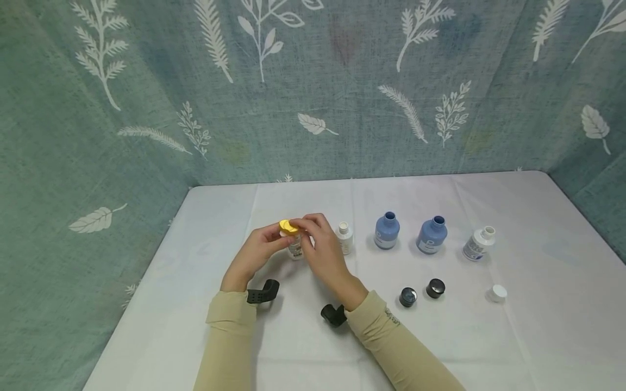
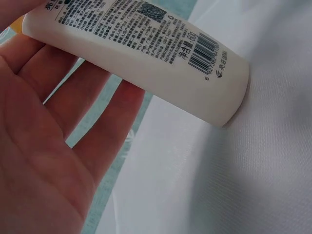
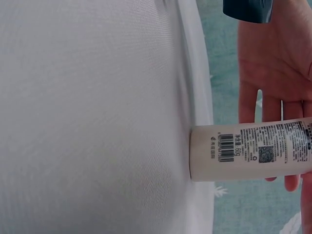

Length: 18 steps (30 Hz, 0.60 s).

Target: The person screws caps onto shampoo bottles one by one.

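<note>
A white tube-like bottle (image 1: 296, 250) with a yellow cap (image 1: 288, 227) stands between both hands. My left hand (image 1: 255, 251) holds its upper part, thumb across the front and fingers behind. My right hand (image 1: 324, 253) pinches the yellow cap from the right; whether the cap is loose cannot be told. Printed text and a barcode cover the bottle (image 2: 146, 53) in the left wrist view, and its bottom end meets the white cloth. In the right wrist view the bottle (image 3: 214, 165) hides part of the left hand's fingers.
Right of the hands stand an uncapped white bottle (image 1: 345, 241), two uncapped blue bottles (image 1: 386, 234) (image 1: 431, 238) and another white bottle (image 1: 476, 247). Nearer lie two black caps (image 1: 408, 297) (image 1: 435, 288) and a white cap (image 1: 498, 293). Patterned green cloth (image 1: 342, 146) hangs behind the table.
</note>
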### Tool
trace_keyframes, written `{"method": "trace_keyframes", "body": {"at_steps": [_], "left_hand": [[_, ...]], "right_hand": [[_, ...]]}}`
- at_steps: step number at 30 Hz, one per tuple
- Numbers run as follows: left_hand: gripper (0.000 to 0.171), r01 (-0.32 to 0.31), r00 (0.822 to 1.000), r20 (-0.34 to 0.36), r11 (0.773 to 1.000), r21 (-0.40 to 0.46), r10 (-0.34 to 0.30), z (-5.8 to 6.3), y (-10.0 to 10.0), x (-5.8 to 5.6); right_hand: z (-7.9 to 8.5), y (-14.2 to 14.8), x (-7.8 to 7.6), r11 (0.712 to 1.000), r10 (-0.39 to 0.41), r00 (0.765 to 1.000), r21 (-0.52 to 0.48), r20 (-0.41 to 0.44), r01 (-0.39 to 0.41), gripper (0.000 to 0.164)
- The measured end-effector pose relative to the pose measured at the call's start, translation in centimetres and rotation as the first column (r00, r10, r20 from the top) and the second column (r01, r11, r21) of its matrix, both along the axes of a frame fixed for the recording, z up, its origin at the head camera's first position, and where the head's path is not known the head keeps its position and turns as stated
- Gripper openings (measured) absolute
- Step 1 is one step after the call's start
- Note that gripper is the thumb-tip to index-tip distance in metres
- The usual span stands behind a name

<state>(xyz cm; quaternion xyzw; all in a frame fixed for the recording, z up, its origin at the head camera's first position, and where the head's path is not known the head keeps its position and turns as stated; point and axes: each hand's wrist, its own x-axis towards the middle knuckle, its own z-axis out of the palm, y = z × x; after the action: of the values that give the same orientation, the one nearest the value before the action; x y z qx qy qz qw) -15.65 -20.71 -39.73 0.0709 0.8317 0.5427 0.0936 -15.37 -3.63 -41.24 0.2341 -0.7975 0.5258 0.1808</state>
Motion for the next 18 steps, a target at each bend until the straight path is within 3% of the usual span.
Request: {"method": "trace_keyframes", "body": {"at_steps": [3,11,18], "left_hand": [[0.044,0.01,1.0,0.009,1.0,0.016,-0.01,0.1,0.0,0.0],[0.044,0.027,1.0,-0.009,0.999,0.036,-0.027,-1.6,-0.5,-0.6],[0.043,0.022,0.999,-0.03,1.0,0.014,-0.021,-1.7,-0.7,-0.5]], "right_hand": [[0.0,0.0,0.0,1.0,0.0,1.0,0.002,-0.005,0.0,0.026],[-0.2,0.1,0.0,1.0,0.011,0.999,0.008,-0.03,-0.011,0.032],[-0.1,0.1,-0.1,0.999,0.038,0.999,0.003,-0.036,-0.038,0.029]]}}
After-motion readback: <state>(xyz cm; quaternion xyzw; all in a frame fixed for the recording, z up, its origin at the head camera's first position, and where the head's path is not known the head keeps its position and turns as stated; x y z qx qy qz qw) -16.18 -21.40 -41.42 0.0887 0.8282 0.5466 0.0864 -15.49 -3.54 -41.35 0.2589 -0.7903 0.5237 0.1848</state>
